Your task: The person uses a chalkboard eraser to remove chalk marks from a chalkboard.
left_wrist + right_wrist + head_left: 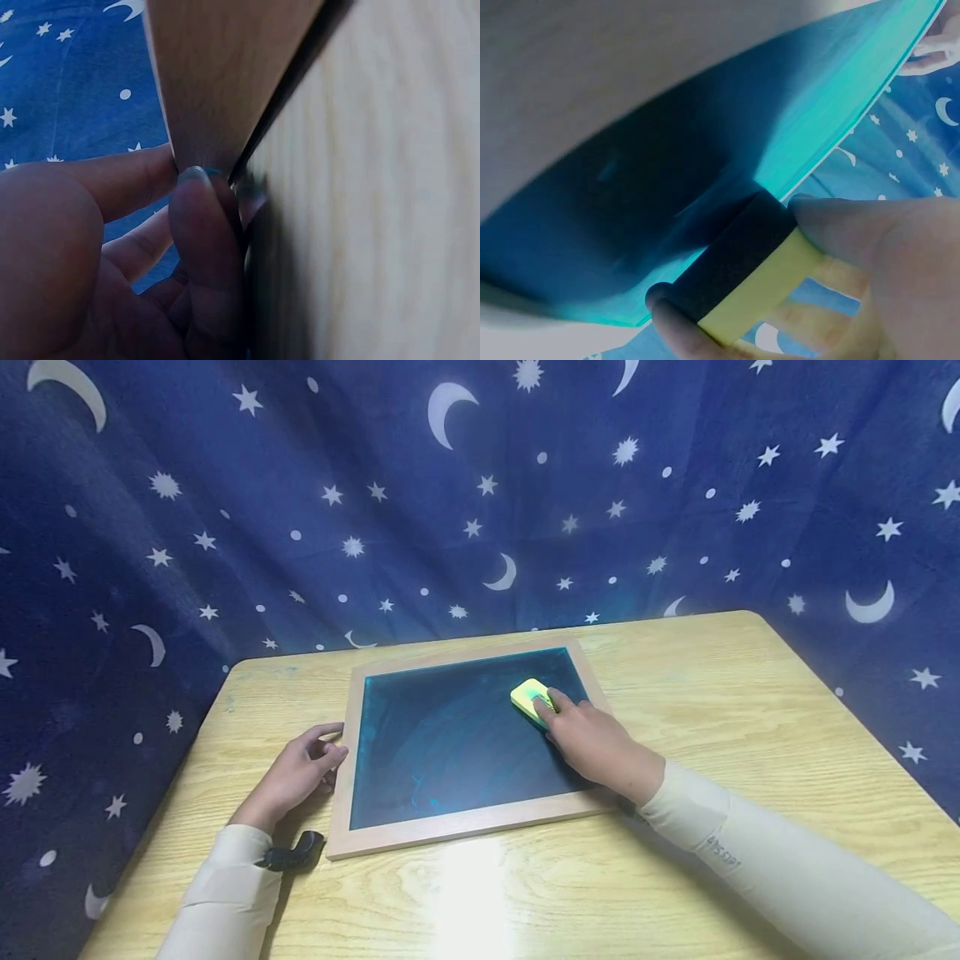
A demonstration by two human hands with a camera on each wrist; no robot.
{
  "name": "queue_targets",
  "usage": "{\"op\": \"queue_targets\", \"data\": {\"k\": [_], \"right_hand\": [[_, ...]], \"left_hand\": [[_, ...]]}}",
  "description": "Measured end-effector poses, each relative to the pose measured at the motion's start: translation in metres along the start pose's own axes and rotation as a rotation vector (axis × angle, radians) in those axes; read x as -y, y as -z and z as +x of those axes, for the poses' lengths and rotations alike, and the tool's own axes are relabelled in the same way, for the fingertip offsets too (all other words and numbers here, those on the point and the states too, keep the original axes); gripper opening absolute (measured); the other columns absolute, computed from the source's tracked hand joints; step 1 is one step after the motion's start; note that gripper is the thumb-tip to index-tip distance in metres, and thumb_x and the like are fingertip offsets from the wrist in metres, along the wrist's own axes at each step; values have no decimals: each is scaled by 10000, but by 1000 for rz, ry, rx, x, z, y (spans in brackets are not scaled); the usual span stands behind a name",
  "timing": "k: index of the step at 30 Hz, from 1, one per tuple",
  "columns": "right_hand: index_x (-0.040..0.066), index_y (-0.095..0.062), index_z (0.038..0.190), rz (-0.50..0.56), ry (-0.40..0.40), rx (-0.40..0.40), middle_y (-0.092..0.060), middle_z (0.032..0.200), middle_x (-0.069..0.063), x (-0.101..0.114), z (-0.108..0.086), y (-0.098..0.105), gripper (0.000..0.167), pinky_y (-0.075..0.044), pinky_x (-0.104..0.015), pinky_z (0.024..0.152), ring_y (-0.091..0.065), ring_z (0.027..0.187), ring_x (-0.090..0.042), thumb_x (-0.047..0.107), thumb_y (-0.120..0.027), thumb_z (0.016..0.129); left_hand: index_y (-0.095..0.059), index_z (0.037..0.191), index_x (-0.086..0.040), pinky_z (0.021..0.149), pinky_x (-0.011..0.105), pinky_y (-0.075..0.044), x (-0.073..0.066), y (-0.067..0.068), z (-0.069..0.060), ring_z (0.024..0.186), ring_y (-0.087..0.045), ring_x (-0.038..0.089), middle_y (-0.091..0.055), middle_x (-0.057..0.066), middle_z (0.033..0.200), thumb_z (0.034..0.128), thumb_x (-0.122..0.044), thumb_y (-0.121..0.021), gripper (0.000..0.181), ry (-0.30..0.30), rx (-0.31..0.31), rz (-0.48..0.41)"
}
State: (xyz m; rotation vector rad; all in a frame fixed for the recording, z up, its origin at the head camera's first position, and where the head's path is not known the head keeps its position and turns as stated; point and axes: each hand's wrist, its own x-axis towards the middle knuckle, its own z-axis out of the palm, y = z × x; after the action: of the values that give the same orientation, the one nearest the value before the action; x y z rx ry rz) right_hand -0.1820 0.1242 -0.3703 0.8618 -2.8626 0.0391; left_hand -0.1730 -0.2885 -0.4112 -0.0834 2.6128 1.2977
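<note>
A chalkboard (465, 752) with a light wooden frame lies on the table, its dark surface marked by faint bluish smears and a few thin strokes. My right hand (600, 743) grips a yellow eraser (530, 692) near the board's right side. In the right wrist view, thumb and fingers hold the eraser (772, 289) at both ends, its dark felt side turned to the board. At the left edge of the frame (217, 75), my left hand (296, 772) touches the wood with its fingertips, the other fingers loosely bent below.
The wood-grain table (697, 693) extends around the board on all sides. Behind it hangs a blue cloth (405, 552) with white moons and stars. A black strap piece (296, 853) sticks out from the left wrist beside the board's near-left corner.
</note>
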Motion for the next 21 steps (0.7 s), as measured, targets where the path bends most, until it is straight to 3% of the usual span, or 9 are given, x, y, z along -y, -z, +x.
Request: {"op": "queue_targets", "data": {"k": [6,14,21], "right_hand": [[37,-545,1406,59,-18,-38,-557,1368,-268,-5,-3,1,477,-591,-514,766,-692,913,-428,130,-665,953],[55,-528,1428,127,-63,-139,-536,1404,-248,-26,-24,13,480,-550,-570,887,-655,1081,-451,162,-636,973],[42,-556,1381,162,-137,-184,-555,1344,-255,-54,-46,18,418,-538,-603,867,-626,1116,-461,127,-609,975]], "left_hand": [[-346,1528,-26,634,294,-557,-1,0,0,737,-612,181,-588,152,1035,1043,-268,-546,577,-4,-2,-5],[-345,1526,-19,635,299,-559,-2,1,-1,736,-611,184,-590,154,1034,1043,-265,-543,577,-12,-1,4],[-353,1522,-20,632,292,-557,0,1,0,732,-607,182,-597,154,1032,1043,-260,-544,569,-17,-3,13]]}}
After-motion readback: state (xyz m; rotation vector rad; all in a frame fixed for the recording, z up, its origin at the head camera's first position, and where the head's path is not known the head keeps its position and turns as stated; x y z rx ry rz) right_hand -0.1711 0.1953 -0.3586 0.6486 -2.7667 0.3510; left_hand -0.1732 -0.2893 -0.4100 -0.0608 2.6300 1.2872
